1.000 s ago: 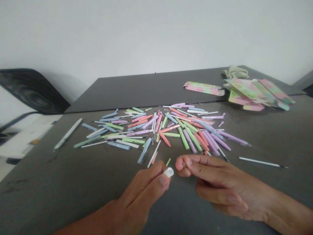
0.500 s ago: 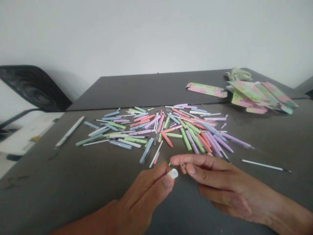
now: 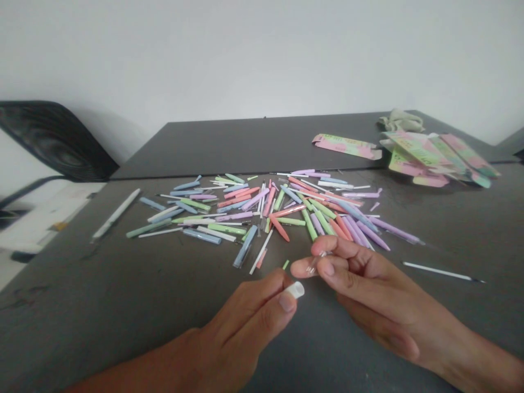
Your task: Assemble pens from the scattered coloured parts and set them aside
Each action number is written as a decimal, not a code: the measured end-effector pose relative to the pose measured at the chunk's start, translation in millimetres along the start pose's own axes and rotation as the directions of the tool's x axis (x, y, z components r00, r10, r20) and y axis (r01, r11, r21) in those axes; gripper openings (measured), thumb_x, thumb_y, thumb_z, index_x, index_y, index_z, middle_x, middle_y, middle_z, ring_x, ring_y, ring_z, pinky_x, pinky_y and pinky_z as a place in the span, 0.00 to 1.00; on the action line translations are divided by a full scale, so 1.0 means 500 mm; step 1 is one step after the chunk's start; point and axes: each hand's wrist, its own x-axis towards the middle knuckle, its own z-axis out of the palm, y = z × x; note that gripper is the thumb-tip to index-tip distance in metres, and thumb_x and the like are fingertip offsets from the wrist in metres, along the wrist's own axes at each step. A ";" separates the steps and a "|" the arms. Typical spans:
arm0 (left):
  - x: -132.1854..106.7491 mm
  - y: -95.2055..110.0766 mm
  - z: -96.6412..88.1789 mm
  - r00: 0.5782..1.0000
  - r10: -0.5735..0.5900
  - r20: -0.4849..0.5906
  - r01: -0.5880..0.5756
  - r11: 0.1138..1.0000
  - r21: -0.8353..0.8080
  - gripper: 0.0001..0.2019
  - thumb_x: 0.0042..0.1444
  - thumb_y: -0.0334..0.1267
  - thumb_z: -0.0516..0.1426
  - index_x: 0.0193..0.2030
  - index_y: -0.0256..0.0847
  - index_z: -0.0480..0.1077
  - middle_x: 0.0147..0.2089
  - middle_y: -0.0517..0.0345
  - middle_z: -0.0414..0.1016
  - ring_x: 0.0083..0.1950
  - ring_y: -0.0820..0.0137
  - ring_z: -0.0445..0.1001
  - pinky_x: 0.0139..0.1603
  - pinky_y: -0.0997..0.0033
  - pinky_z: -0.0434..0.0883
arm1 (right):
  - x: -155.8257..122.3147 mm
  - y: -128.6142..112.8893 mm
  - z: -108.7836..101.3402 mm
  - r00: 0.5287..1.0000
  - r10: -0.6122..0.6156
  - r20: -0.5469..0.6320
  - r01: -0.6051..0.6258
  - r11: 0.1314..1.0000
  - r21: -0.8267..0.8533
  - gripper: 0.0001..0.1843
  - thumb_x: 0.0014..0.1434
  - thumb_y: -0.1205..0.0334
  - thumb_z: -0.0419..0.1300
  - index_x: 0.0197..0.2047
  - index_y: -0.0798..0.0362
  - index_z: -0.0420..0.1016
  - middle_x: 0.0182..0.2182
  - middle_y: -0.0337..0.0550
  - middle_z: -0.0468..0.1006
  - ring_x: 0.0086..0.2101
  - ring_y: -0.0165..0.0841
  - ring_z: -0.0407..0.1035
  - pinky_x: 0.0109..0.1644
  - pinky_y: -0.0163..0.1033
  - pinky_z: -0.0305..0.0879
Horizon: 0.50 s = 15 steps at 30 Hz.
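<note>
Left hand (image 3: 241, 327) clenched, thumb and forefinger pinching a short white plastic tube (image 3: 296, 290) at the fingertips. Right hand (image 3: 362, 289) close beside it, thumb and forefinger grasping a small clear plastic piece (image 3: 317, 263), its exact shape too small to tell; other fingers loosely curled. Just beyond the gap between both hands, a tiny green plastic stub (image 3: 285, 265) flat on the dark grey counter (image 3: 143, 311).

Farther along the counter, directly past the fingertips, a loose heap of slim pastel pen parts (image 3: 262, 214) in blue, green, pink, coral, lilac and white, crossing and overlapping at all angles. Well left of the heap, a single long white pen (image 3: 115, 214). To its right, a thin white refill with a dark tip (image 3: 444, 271), apart from the rest. Near the far edge, a flat pink-and-green cardboard sleeve (image 3: 346, 146), a jumbled stack of similar printed cardboard (image 3: 438, 158), and a crumpled pale green cloth (image 3: 399, 120).
</note>
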 end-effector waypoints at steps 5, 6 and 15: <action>0.008 0.019 -0.001 0.999 0.029 0.044 -0.029 1.000 0.007 0.22 0.77 0.54 0.49 0.65 0.46 0.73 0.44 0.51 0.76 0.48 0.61 0.73 0.54 0.60 0.74 | -0.005 0.004 0.003 0.997 -0.082 0.004 0.082 0.986 -0.145 0.13 0.64 0.51 0.74 0.46 0.49 0.82 0.55 0.48 0.86 0.13 0.13 0.66 0.11 0.17 0.49; 0.009 0.022 -0.001 0.998 0.038 0.050 -0.038 0.999 0.008 0.23 0.77 0.54 0.49 0.65 0.46 0.73 0.45 0.50 0.77 0.51 0.59 0.74 0.57 0.58 0.73 | -0.007 0.005 0.003 0.996 -0.092 -0.002 0.090 0.980 -0.180 0.13 0.62 0.51 0.75 0.45 0.49 0.83 0.54 0.48 0.87 0.13 0.14 0.66 0.11 0.17 0.50; 0.010 0.032 0.004 0.995 0.082 0.064 -0.083 0.997 0.001 0.25 0.76 0.55 0.48 0.67 0.45 0.74 0.52 0.46 0.80 0.60 0.55 0.73 0.67 0.52 0.71 | -0.016 0.024 0.005 0.984 -0.176 -0.011 0.164 0.936 -0.312 0.10 0.59 0.53 0.77 0.44 0.44 0.89 0.60 0.47 0.84 0.17 0.18 0.72 0.13 0.20 0.63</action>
